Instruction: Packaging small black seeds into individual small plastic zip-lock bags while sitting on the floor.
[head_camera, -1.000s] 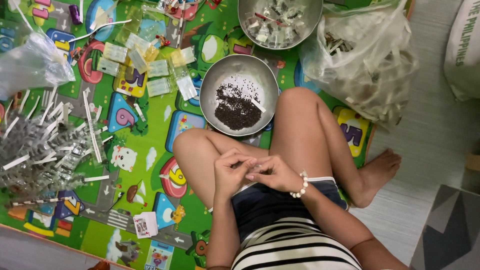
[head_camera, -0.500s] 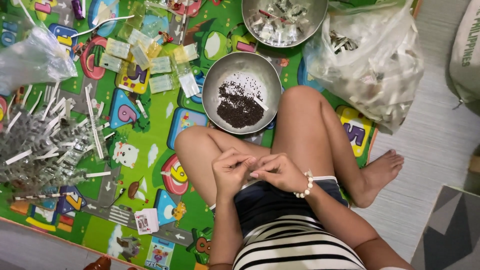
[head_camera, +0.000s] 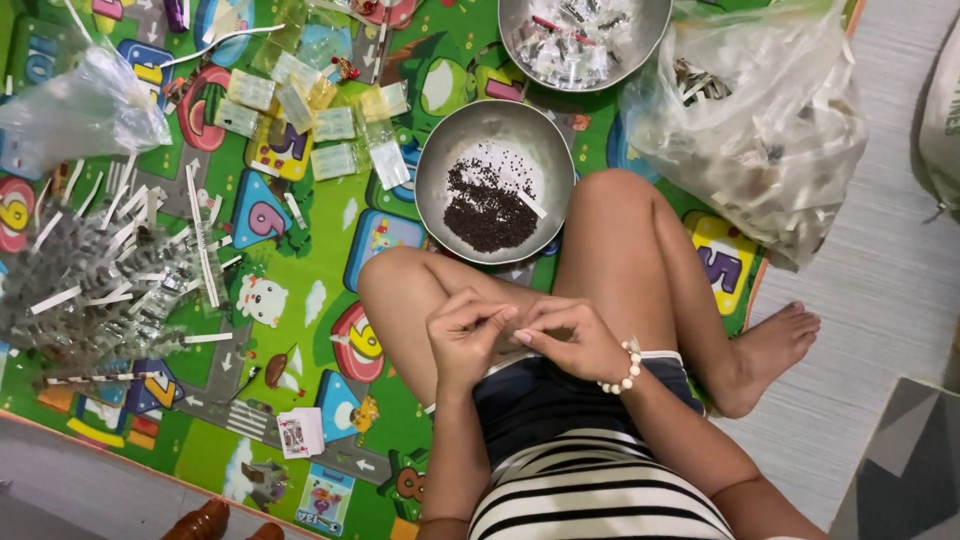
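My left hand (head_camera: 465, 335) and my right hand (head_camera: 572, 340) meet over my lap, fingertips pinched together on a tiny pale packet (head_camera: 514, 322) that is mostly hidden by the fingers. A white bead bracelet (head_camera: 622, 368) circles my right wrist. I sit cross-legged on a colourful play mat (head_camera: 300, 290). Just beyond my knees stands a steel bowl (head_camera: 440, 150) holding a heap of small dark seeds (head_camera: 487, 212) and a thin white stick.
A second steel bowl (head_camera: 520, 60) with small filled packets sits at the top. A big clear bag (head_camera: 760, 130) lies to the right, and another clear bag (head_camera: 85, 105) at upper left. Empty clear packets (head_camera: 300, 110) and a pile of silvery strips (head_camera: 90, 280) cover the mat's left side.
Both hands stay together in my lap with only small finger movements. The view has shifted slightly.
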